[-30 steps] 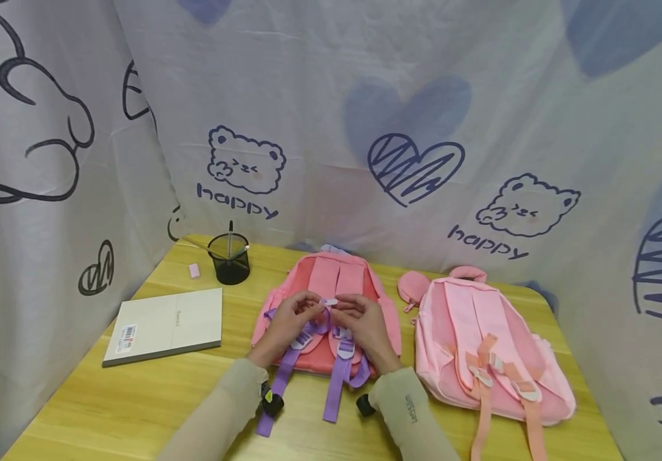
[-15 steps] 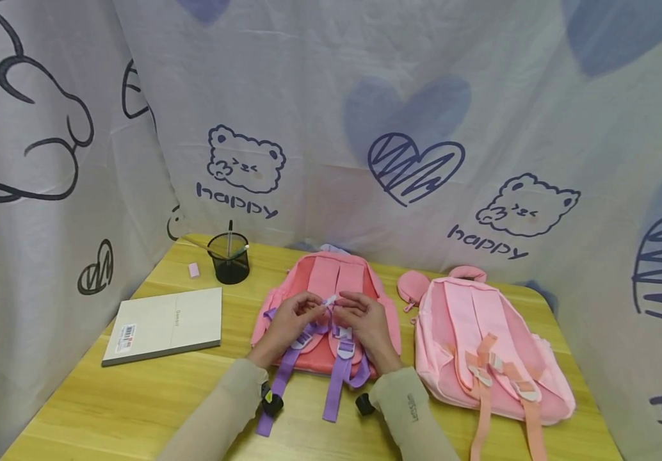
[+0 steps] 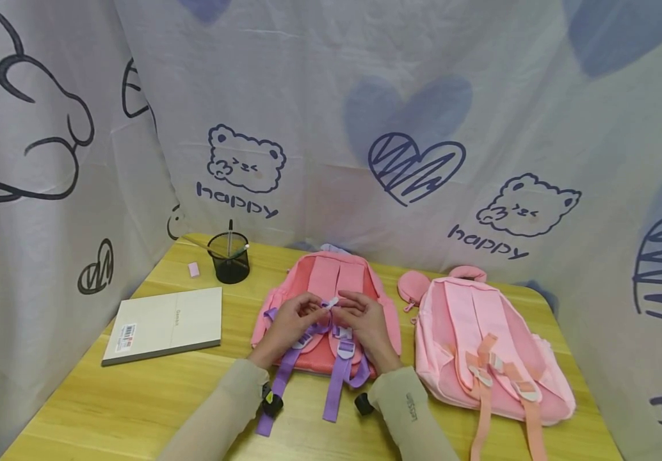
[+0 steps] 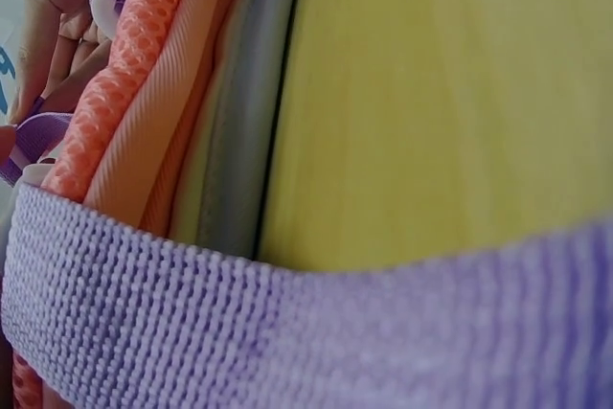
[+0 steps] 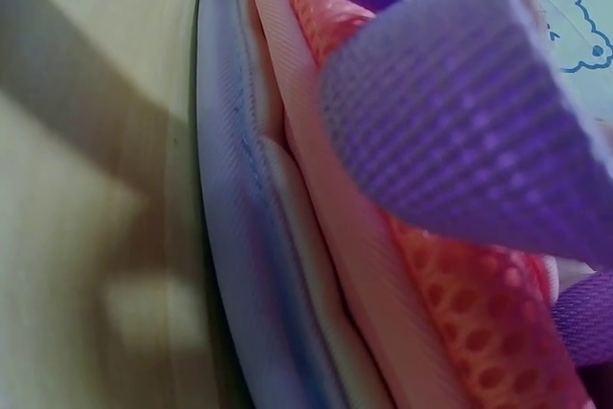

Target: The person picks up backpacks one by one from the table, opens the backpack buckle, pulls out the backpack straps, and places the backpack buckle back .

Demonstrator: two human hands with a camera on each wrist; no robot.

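Note:
A pink backpack (image 3: pixel 321 275) lies back side up, with purple straps (image 3: pixel 338 387) trailing off its lower edge. Over its middle, a small white strap buckle (image 3: pixel 331 302) with purple webbing sits between both hands. My left hand (image 3: pixel 287 321) pinches it from the left with thumb and fingers. From the other side, my right hand (image 3: pixel 368 323) pinches it too, fingers bent. Wide purple webbing (image 4: pixel 192 304) crosses the left wrist view; a purple strap (image 5: pixel 460 112) covers much of the right wrist view. The fingertips' exact hold is small and partly hidden.
A lighter pink backpack (image 3: pixel 443 346) with orange straps lies to the right, a round pink pouch (image 3: pixel 413 286) beside its top. To the left are a notebook (image 3: pixel 161 323), a black mesh pen cup (image 3: pixel 232 267) and a pink eraser (image 3: pixel 194 269). Printed curtain surrounds the table.
The white buckle has turned between the fingertips, from nearly level to slanting up at its right end. Both arms and the backpack stay nearly in place.

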